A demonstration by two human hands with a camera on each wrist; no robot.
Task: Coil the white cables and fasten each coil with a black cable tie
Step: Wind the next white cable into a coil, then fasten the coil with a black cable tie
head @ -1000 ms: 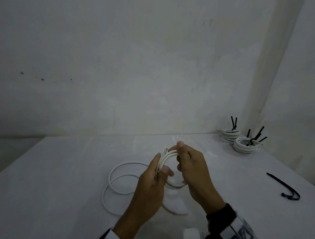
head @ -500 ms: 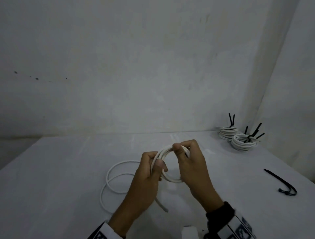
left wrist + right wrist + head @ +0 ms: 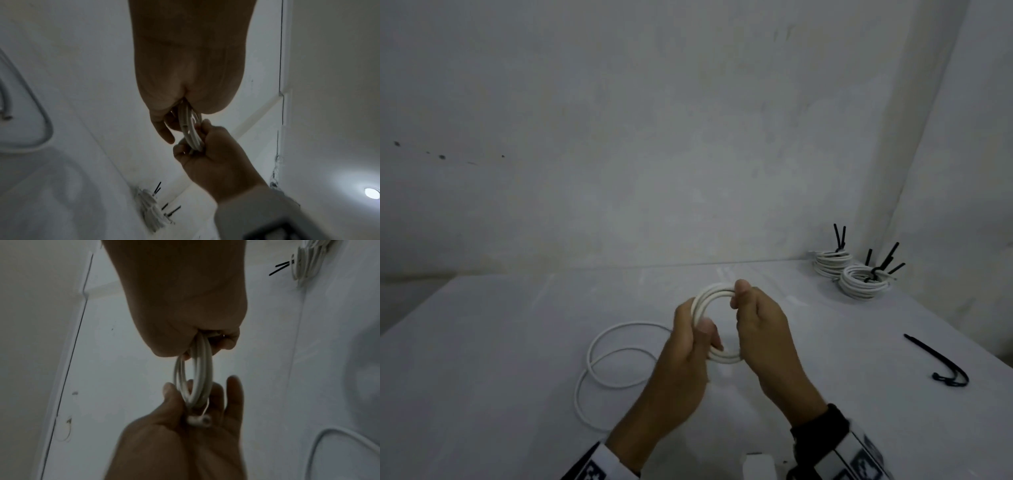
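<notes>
A small coil of white cable (image 3: pixel 709 297) is held upright above the white table (image 3: pixel 482 394), between both hands. My left hand (image 3: pixel 693 329) grips its left side, thumb across the strands. My right hand (image 3: pixel 748 301) pinches the coil's top right between thumb and fingers. The cable's loose remainder (image 3: pixel 616 356) lies in two wide loops on the table to the left. In the left wrist view the coil (image 3: pixel 190 131) runs from my left palm into the right hand's fist. The right wrist view shows the coil (image 3: pixel 197 369) edge-on and a cable end (image 3: pixel 198 421) in the left palm.
Two finished coils (image 3: pixel 859 279) with black ties sticking up stand at the back right near the wall corner. A loose black cable tie (image 3: pixel 938 359) lies on the table at the right. A small white object (image 3: pixel 760 466) sits at the near edge.
Another turn has been laid onto the coil: the right hand swung over its top and now pinches it there. The loose loops on the table have shrunk.
</notes>
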